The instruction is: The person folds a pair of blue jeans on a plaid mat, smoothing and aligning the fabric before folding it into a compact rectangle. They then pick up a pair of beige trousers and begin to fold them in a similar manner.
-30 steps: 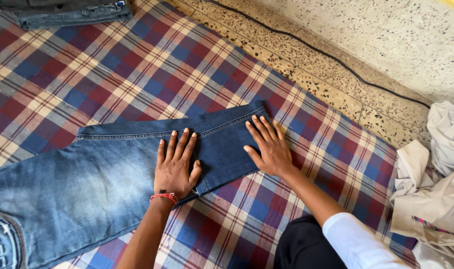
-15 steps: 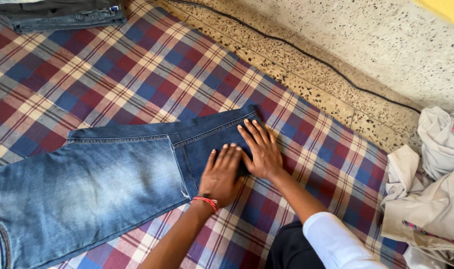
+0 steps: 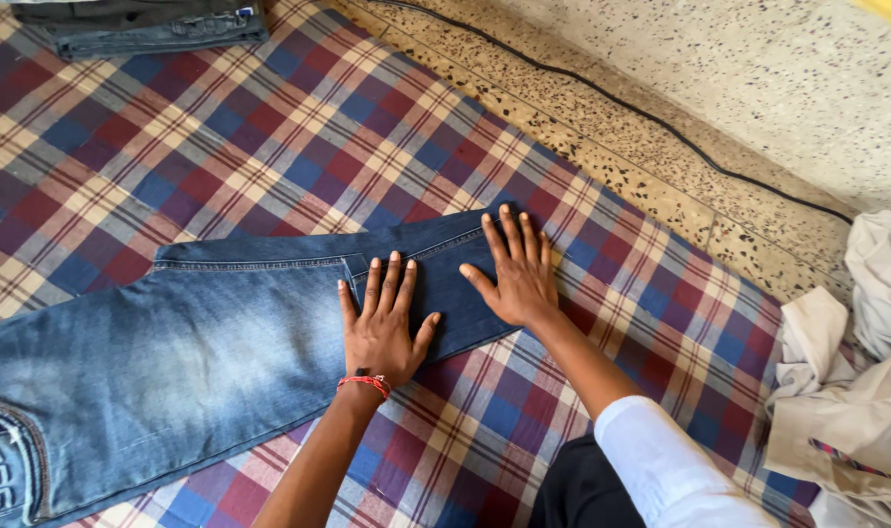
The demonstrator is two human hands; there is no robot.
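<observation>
My left hand has slid back from my right hand; both press flat, fingers spread, smoothing the jeans cuff on the blanket.

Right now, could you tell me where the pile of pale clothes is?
In the head view, the pile of pale clothes lies at the far right edge, on the checked cloth beside the speckled floor, right of the right hand.

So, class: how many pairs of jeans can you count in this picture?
2. One blue pair of jeans lies flat on the plaid sheet under the left hand and right hand; one folded pair lies top left, partly cropped, so more may be hidden.
</observation>
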